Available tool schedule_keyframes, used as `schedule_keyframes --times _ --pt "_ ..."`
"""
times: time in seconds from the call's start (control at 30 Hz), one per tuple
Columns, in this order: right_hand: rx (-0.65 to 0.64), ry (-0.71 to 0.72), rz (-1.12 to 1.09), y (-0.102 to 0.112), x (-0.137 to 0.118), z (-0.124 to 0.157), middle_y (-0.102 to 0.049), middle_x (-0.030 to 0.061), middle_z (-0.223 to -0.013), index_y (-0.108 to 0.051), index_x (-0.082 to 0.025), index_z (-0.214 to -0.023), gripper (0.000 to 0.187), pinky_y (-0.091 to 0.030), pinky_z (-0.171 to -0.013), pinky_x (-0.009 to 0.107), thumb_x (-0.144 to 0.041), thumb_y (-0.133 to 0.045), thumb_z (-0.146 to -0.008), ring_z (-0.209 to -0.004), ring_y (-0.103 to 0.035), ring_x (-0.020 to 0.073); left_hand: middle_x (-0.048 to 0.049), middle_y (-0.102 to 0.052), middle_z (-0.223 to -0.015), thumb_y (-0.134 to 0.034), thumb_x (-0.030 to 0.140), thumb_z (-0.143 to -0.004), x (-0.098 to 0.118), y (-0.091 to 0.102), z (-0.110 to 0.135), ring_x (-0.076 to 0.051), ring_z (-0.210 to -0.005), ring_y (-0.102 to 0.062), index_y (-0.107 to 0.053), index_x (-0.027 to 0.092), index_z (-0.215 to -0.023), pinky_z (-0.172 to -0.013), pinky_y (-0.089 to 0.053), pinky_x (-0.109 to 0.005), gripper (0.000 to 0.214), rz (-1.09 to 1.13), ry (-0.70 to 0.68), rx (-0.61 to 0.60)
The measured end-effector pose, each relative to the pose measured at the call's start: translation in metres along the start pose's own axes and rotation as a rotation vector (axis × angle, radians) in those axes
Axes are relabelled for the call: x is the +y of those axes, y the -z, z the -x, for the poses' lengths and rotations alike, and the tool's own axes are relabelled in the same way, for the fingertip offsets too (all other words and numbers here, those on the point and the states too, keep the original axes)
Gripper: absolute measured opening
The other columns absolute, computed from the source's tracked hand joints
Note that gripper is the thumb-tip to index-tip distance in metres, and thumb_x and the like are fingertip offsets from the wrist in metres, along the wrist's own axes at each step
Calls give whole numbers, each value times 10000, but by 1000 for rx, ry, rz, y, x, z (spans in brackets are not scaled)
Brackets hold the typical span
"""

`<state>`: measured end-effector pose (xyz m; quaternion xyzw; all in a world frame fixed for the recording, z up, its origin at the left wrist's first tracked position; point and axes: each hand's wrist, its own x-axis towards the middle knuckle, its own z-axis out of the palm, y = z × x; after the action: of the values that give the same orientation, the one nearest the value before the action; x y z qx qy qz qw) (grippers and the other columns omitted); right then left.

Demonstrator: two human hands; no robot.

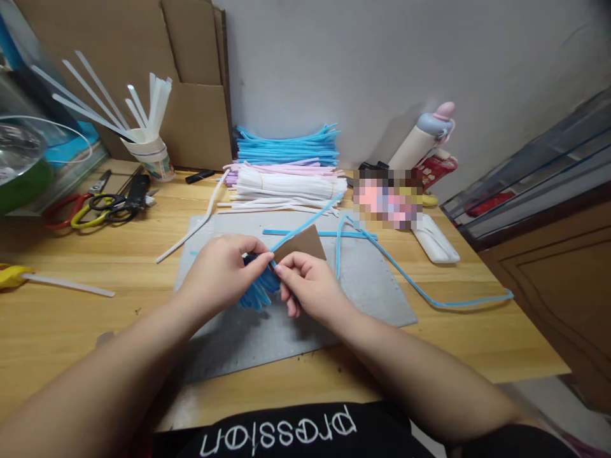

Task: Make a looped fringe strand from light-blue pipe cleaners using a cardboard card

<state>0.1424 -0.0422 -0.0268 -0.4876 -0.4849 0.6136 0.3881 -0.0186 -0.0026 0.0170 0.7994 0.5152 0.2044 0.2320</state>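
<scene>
My left hand (222, 267) and my right hand (308, 286) meet over a grey mat (363, 286). Between them is a small brown cardboard piece (301, 243) with blue pipe cleaner wound round it in a bundle (260, 292). My left fingers pinch the blue pipe cleaner at the card's edge. My right hand grips the card from below. A long blue pipe cleaner strand (429, 299) trails off to the right across the mat and table.
Stacks of blue (286, 146), pink and white pipe cleaners (291, 184) lie at the back. Scissors and pliers (102, 207) lie at the left, beside a cup of white sticks (150, 152). A white bottle (422, 140) leans on the wall. Table edge at right.
</scene>
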Motion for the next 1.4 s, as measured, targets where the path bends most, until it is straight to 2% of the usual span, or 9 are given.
schedule_keyframes --times 0.13,0.33,0.43,0.63,0.83,1.0,1.17,1.4 --pt "50 177 322 2 0 8 -512 -55 -550 -532 -200 -768 207 -327 -396 183 -363 -492 -889 -389 -447 56 -7 -687 -693 -539 371 -808 5 0 3 -156 -646 -581 -684 189 -710 -598 -382 -239 253 5 -10 4" --pt "25 228 455 7 0 17 -518 -36 -585 -552 -188 -771 193 -351 -510 214 -317 -481 -895 -512 -463 82 2 -649 -619 -593 461 -761 -8 16 -2 -133 -542 -548 -665 167 -728 -506 -408 -213 304 238 209 124" --pt "15 246 424 12 2 17 -526 -30 -625 -559 -184 -783 167 -364 -552 224 -306 -501 -882 -573 -476 94 1 -638 -609 -630 475 -726 -16 22 -6 -124 -509 -535 -673 160 -753 -463 -402 -204 319 346 274 99" --pt "30 300 359 15 7 13 -519 -25 -676 -543 -182 -747 151 -366 -592 231 -286 -541 -855 -632 -466 100 5 -616 -625 -680 438 -696 -20 25 -10 -108 -522 -526 -667 145 -770 -470 -399 -199 303 473 368 147" --pt "55 238 277 12 12 17 -389 -85 -532 -537 -201 -888 154 -250 -455 217 -355 -530 -881 -461 -306 73 11 -605 -639 -696 397 -706 -18 29 -8 -88 -545 -517 -661 116 -804 -489 -407 -191 299 552 374 121" --pt "108 415 323 11 14 16 -525 -26 -664 -578 -191 -783 135 -371 -574 235 -276 -529 -876 -603 -467 95 17 -614 -631 -712 385 -695 -17 29 -9 -82 -535 -526 -668 122 -795 -482 -416 -182 285 581 391 136" --pt "76 384 222 9 14 13 -559 -21 -685 -603 -186 -772 108 -399 -595 231 -246 -559 -851 -632 -498 96 28 -605 -589 -739 380 -657 -20 29 -11 -77 -490 -505 -664 145 -727 -444 -396 -172 256 667 389 134" --pt "73 382 181 9 13 13 -564 -23 -683 -605 -188 -765 99 -408 -590 227 -242 -571 -840 -626 -500 93 15 -619 -589 -750 403 -614 -27 28 -12 -101 -489 -522 -675 174 -686 -444 -411 -186 251 674 371 140"
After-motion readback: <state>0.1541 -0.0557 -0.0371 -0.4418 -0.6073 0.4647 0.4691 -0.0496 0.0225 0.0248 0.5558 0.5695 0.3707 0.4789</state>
